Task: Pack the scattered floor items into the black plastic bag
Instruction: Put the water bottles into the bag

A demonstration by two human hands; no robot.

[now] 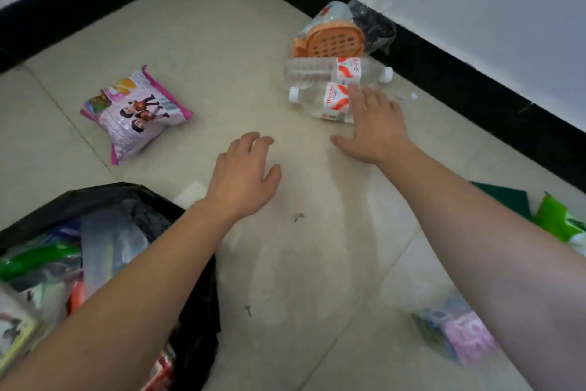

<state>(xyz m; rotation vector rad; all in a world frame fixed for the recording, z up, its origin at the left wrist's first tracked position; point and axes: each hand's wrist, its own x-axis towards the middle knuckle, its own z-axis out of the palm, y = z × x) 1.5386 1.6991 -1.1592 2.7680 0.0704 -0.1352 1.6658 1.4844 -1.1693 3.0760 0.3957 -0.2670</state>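
Observation:
The black plastic bag (196, 311) lies open at the lower left, holding wrappers and a green item. Two clear water bottles with orange-and-white labels lie near the wall: the near bottle (320, 100) and the far bottle (336, 71). My right hand (374, 130) is spread open, its fingertips over the near bottle's label. My left hand (245, 178) hovers over bare tile with fingers apart, holding nothing. A pink snack packet (136, 111) lies to the left. An orange plastic basket (329, 41) in clear wrap sits behind the bottles.
A black skirting (475, 83) runs along the white walls and forms a corner at the top. Green packaging (558, 219) lies at the right edge. A blurred pink and blue packet (456, 333) sits at the lower right. A white scrap (190, 194) lies beside the bag.

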